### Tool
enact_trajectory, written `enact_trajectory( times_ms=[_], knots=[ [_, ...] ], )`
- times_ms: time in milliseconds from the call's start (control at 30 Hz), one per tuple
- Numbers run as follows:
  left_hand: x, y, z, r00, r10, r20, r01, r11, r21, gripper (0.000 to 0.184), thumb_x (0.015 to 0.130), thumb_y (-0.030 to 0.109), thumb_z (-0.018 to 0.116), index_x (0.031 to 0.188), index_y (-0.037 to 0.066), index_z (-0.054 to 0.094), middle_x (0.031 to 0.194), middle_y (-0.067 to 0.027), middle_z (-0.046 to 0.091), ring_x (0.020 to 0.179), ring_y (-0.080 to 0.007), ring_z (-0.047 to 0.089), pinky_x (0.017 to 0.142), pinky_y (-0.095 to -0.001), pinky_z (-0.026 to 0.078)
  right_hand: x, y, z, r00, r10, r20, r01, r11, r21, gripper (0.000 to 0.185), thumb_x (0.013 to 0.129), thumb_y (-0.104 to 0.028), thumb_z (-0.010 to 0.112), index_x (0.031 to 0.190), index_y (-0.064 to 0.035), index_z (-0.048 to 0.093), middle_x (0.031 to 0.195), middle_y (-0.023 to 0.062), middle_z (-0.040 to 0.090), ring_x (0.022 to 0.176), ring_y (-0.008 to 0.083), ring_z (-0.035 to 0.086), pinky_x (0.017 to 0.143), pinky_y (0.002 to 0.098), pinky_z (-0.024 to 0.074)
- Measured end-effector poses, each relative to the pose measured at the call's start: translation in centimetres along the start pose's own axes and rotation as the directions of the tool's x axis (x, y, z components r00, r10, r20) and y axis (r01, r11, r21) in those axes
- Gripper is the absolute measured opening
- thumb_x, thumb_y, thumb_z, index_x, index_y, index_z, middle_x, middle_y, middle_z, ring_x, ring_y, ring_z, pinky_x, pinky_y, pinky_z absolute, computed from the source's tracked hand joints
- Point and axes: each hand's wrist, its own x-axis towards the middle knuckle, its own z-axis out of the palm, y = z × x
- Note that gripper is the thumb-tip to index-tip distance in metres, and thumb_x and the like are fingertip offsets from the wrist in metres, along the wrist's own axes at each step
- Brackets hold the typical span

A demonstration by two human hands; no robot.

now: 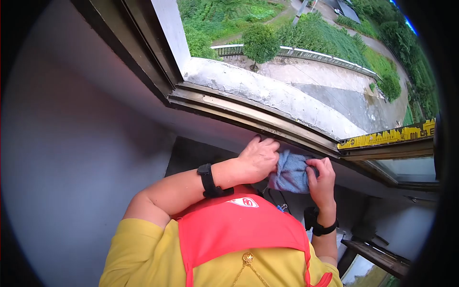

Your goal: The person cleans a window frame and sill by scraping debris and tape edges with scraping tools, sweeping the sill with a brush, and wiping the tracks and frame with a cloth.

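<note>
A blue-grey cloth [291, 172], bunched and folded, hangs between my two hands just below the window frame. My left hand [259, 159] is closed on the cloth's left side, its fingers curled and partly hidden. On the other side, my right hand [322, 179] pinches the cloth's right edge between thumb and fingers. Both hands are close to the inner edge of the metal window track [258, 122]. Each wrist wears a black strap.
The window stands open above a whitish outer sill [258, 88]. A sliding pane with yellow tape [387, 137] is at the right. A grey wall [86, 158] fills the left. Near my red apron [244, 227] are dark cables and a small blue clip [282, 207].
</note>
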Motion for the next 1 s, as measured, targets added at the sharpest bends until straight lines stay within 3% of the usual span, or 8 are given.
enact_trajectory(
  times_ms=[33, 167, 400, 567, 800, 833, 933, 1000],
  knots=[
    [0.0, -0.6, 1.8, 0.993, 0.084, -0.082, -0.065, 0.975, 0.212, 0.030, 0.070, 0.025, 0.075, 0.084, 0.002, 0.062, 0.097, -0.0087, 0.054, 0.097, -0.0258, 0.054, 0.078, -0.0389, 0.046, -2.0, 3.2, 1.4, 0.994, -0.089, 0.069, 0.103, 0.966, -0.237, 0.011, 0.077, 0.004, 0.065, 0.086, -0.0008, 0.064, 0.078, 0.0140, 0.052, 0.077, 0.0303, 0.054, 0.070, 0.0388, 0.0446],
    [-1.0, 0.6, -0.5, 0.990, -0.050, -0.132, 0.048, 0.999, -0.022, 0.034, 0.070, 0.015, 0.077, 0.093, 0.003, 0.055, 0.093, -0.0120, 0.051, 0.089, -0.0296, 0.057, 0.065, -0.0402, 0.053, -2.1, 0.0, 0.3, 0.996, 0.040, -0.084, -0.037, 0.999, 0.039, 0.016, 0.080, 0.004, 0.063, 0.094, -0.0026, 0.066, 0.076, 0.0125, 0.051, 0.073, 0.0280, 0.054, 0.066, 0.0354, 0.0452],
    [-4.9, 0.5, -9.7, 0.822, 0.014, -0.570, 0.045, 0.995, 0.089, 0.042, 0.067, -0.014, 0.063, 0.105, 0.002, 0.055, 0.105, -0.0155, 0.054, 0.096, -0.0347, 0.056, 0.081, -0.0408, 0.048, 0.8, -6.1, -1.8, 0.933, -0.200, -0.299, 0.224, 0.973, 0.047, 0.018, 0.082, -0.002, 0.069, 0.100, -0.0041, 0.069, 0.086, 0.0083, 0.050, 0.076, 0.0195, 0.052, 0.065, 0.0292, 0.0447],
    [-5.3, -1.2, -8.5, 0.874, -0.175, -0.453, 0.310, 0.919, 0.244, 0.036, 0.078, 0.017, 0.072, 0.110, 0.004, 0.060, 0.114, -0.0151, 0.052, 0.113, -0.0335, 0.047, 0.095, -0.0446, 0.038, 4.5, -5.9, 1.1, 0.928, -0.354, -0.118, 0.306, 0.903, -0.301, 0.032, 0.075, -0.015, 0.075, 0.104, -0.0071, 0.064, 0.111, 0.0126, 0.053, 0.102, 0.0309, 0.050, 0.085, 0.0402, 0.0451],
    [-4.6, -3.2, -9.9, 0.817, -0.258, -0.516, 0.318, 0.947, 0.031, 0.030, 0.076, 0.018, 0.073, 0.103, 0.009, 0.065, 0.113, -0.0102, 0.052, 0.111, -0.0295, 0.046, 0.089, -0.0367, 0.039, 5.3, -4.5, 0.4, 0.962, -0.255, -0.102, 0.258, 0.966, 0.023, 0.018, 0.077, -0.009, 0.072, 0.094, -0.0074, 0.069, 0.099, 0.0113, 0.063, 0.099, 0.0299, 0.054, 0.085, 0.0379, 0.0449],
    [-4.6, -3.5, -10.2, 0.825, -0.201, -0.528, 0.352, 0.914, 0.202, 0.021, 0.078, 0.015, 0.073, 0.097, 0.008, 0.066, 0.095, -0.0078, 0.059, 0.091, -0.0216, 0.054, 0.078, -0.0321, 0.043, 5.5, -4.9, 0.5, 0.960, -0.234, -0.155, 0.243, 0.969, 0.042, 0.013, 0.079, -0.010, 0.071, 0.091, -0.0069, 0.071, 0.099, 0.0120, 0.065, 0.097, 0.0300, 0.054, 0.084, 0.0375, 0.0451],
    [-4.3, -4.4, -11.2, 0.755, -0.544, -0.365, 0.414, 0.828, -0.377, 0.013, 0.082, 0.012, 0.071, 0.092, 0.005, 0.065, 0.072, -0.0032, 0.059, 0.065, -0.0117, 0.054, 0.061, -0.0267, 0.044, 6.0, -5.8, 0.2, 0.902, -0.331, -0.278, 0.306, 0.943, -0.130, 0.012, 0.081, -0.012, 0.071, 0.093, -0.0081, 0.072, 0.098, 0.0117, 0.066, 0.095, 0.0300, 0.054, 0.082, 0.0370, 0.0450],
    [-4.3, -4.6, -12.0, 0.545, -0.474, -0.692, 0.306, 0.881, -0.362, 0.009, 0.087, 0.011, 0.068, 0.087, 0.003, 0.063, 0.063, -0.0003, 0.060, 0.054, -0.0053, 0.051, 0.050, -0.0231, 0.042, 6.4, -6.7, 0.2, 0.874, -0.300, -0.383, 0.301, 0.952, -0.060, 0.011, 0.081, -0.011, 0.071, 0.092, -0.0090, 0.073, 0.097, 0.0104, 0.067, 0.093, 0.0296, 0.053, 0.081, 0.0364, 0.0445]
  ],
)
